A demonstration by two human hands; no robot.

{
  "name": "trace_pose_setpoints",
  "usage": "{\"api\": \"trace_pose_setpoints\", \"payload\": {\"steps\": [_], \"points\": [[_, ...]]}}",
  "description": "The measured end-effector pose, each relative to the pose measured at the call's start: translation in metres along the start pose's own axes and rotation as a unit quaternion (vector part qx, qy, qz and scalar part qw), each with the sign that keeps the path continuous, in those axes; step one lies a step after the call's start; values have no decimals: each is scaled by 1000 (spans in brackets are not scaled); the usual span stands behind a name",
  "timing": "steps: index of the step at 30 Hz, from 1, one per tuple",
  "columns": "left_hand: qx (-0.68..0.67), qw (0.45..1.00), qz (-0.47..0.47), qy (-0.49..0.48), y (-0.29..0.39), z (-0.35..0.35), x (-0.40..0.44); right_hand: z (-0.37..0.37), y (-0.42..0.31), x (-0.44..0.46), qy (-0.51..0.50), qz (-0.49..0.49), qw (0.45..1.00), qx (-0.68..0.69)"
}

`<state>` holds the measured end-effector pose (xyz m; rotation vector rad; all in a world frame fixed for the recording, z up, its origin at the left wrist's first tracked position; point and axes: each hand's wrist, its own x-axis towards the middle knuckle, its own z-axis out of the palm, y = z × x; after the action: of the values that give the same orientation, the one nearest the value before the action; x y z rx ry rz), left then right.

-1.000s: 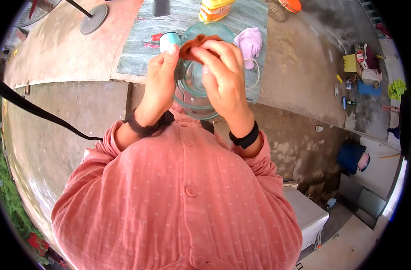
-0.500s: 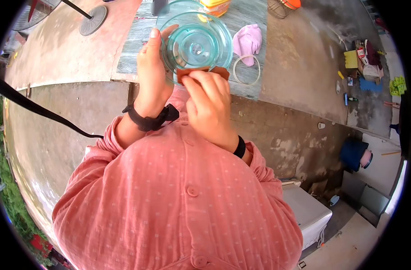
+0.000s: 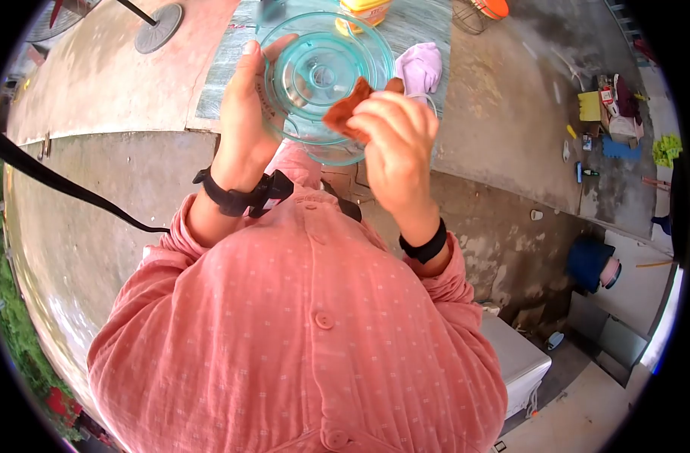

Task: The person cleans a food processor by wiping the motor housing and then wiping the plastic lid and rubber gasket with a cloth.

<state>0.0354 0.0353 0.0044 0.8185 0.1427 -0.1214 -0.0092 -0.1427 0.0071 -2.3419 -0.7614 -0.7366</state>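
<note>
A round, clear blue-green lid [image 3: 291, 97], glass or plastic, is held up over the near side of the table. My left hand [image 3: 247, 113] grips its left edge, thumb on the near face and fingers behind. In my right hand [image 3: 398, 143] is a reddish-brown cloth [image 3: 348, 110], pinched in the fingers against the lid's lower right part. Whether the cloth presses on the surface or hovers just above it, I cannot tell. Behind the lid's right side lies a lilac cloth or glove [image 3: 420, 68], with a pale ring partly hidden by my right hand.
The grey-blue table [image 3: 218, 94] also carries a yellow tub [image 3: 366, 10] at the back. A fan base [image 3: 159, 29] stands on the floor to the left. Boxes and clothes [image 3: 623, 121] are heaped at right, and a white cabinet [image 3: 515, 362] is at lower right.
My right hand has moved right and slightly down with the brown cloth, from the lid's bottom rim to its right side. The lid has tilted, and its face shows more fully.
</note>
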Motion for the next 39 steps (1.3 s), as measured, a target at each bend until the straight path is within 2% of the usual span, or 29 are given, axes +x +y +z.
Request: {"api": "trace_pose_setpoints", "payload": {"steps": [1,2,3,4,5,6,8,10,12,14,16,17,18,20,22,24,26,29,30,32,33,39], "points": [[6,1000,-17,-4,0,-1,1,0,7,1,0,-1,1000,0],[5,1000,-17,-3,-2,-2,2,2,14,3,43,18,999,21],[-25,999,-36,-1,-4,-2,4,3,18,3,87,36,995,42],[-56,997,-54,0,-5,-1,6,1,16,2,86,36,995,43],[-72,996,-59,5,-4,0,5,-2,13,1,170,198,949,179],[-72,996,-58,6,-3,2,4,-6,11,1,244,348,852,305],[-120,992,-27,20,-2,4,1,-15,9,3,307,336,765,455],[-132,991,-11,2,-3,3,2,-16,7,-1,291,337,754,482],[-144,989,8,-16,-3,4,3,-15,3,-5,247,369,698,562],[-125,991,35,-33,-3,7,2,-10,-3,-9,244,378,681,578],[-125,991,43,-22,-2,10,1,-6,-14,-9,296,348,669,586],[-115,992,44,-11,-1,12,1,-7,-23,-5,298,321,700,563],[-105,994,43,-1,0,14,0,-4,-24,-7,296,322,701,564],[-100,994,27,27,4,16,0,1,-24,-15,276,221,864,359],[-100,994,-35,18,6,13,1,-3,-27,-8,179,165,956,164],[-110,992,-51,29,8,13,-1,-12,-26,3,57,76,992,84],[-88,992,-86,26,11,7,1,-7,-21,1,34,76,990,111],[-81,990,-112,35,9,3,-5,-10,-22,5,-82,151,967,187],[-82,990,-112,38,8,4,-7,-9,-23,5,-85,151,967,189],[-65,989,-111,73,4,7,-13,-2,-22,5,-157,150,951,220],[-57,989,-101,88,3,10,-17,4,-20,6,-153,80,965,196],[-14,992,-47,113,-7,-8,-15,27,-25,3,-116,18,979,169]]}}
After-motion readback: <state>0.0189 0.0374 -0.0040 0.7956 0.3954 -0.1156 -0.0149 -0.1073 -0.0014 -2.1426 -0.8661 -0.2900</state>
